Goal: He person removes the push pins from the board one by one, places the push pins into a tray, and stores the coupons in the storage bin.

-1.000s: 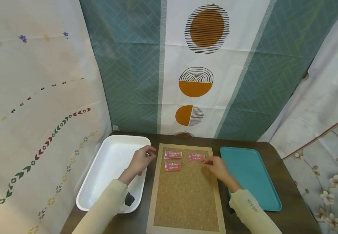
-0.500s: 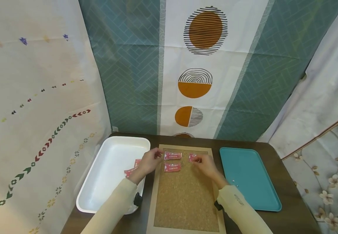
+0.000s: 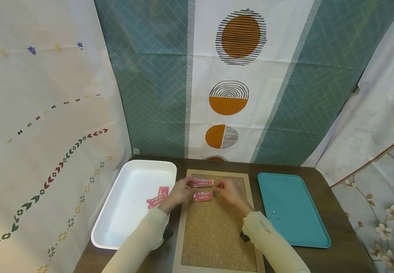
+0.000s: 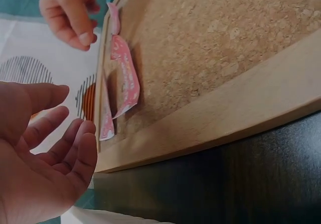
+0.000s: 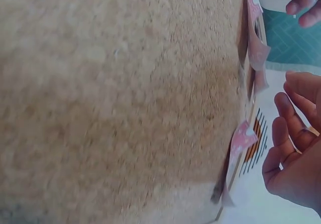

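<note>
Left hand [image 3: 180,192], fingers loosely spread, is at nine o'clock of the upper slip [image 3: 203,182]; right hand [image 3: 230,192], likewise spread, at three.

Remotely I see that the left hand [image 3: 179,193] has moved from beside the cork board [image 3: 217,235] to over its upper left, the right hand [image 3: 230,192] from its right edge inward. Left of it, two pink coupons [image 3: 154,202] became uncovered.

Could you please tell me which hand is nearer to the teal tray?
Right. The right hand is over the corkboard, to the left of the teal tray; the left hand is farther off, at the corkboard's left edge.
</note>
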Demonstrator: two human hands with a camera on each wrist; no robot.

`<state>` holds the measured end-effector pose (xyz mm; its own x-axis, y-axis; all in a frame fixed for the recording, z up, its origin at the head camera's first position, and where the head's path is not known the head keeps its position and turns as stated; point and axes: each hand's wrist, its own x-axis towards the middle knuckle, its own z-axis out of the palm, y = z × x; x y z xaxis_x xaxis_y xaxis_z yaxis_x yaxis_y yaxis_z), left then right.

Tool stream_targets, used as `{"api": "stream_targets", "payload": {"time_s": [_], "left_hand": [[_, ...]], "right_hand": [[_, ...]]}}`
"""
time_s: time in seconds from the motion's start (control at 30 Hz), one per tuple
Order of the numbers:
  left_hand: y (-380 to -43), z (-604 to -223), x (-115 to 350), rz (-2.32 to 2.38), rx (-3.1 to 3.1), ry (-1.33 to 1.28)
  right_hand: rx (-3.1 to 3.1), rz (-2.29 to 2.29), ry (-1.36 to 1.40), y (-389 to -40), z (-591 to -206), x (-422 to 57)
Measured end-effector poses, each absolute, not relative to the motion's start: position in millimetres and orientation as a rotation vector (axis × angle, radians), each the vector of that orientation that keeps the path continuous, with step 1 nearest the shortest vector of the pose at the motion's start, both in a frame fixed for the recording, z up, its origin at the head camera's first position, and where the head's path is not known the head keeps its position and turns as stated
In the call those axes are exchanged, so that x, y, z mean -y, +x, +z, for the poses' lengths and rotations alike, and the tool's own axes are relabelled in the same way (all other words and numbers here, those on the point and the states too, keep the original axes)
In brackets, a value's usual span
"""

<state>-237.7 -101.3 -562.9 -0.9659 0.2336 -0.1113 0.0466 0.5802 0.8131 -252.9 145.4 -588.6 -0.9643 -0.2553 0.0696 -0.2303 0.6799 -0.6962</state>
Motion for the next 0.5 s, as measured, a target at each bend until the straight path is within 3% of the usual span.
{"api": "stream_targets", "payload": {"time_s": [0.5], "left_hand": [[-245,-574,91,1.193,-2.586,0.204]], "right_hand": [[-2.799,-1.193,-0.528,-260,-593,-123]]}}
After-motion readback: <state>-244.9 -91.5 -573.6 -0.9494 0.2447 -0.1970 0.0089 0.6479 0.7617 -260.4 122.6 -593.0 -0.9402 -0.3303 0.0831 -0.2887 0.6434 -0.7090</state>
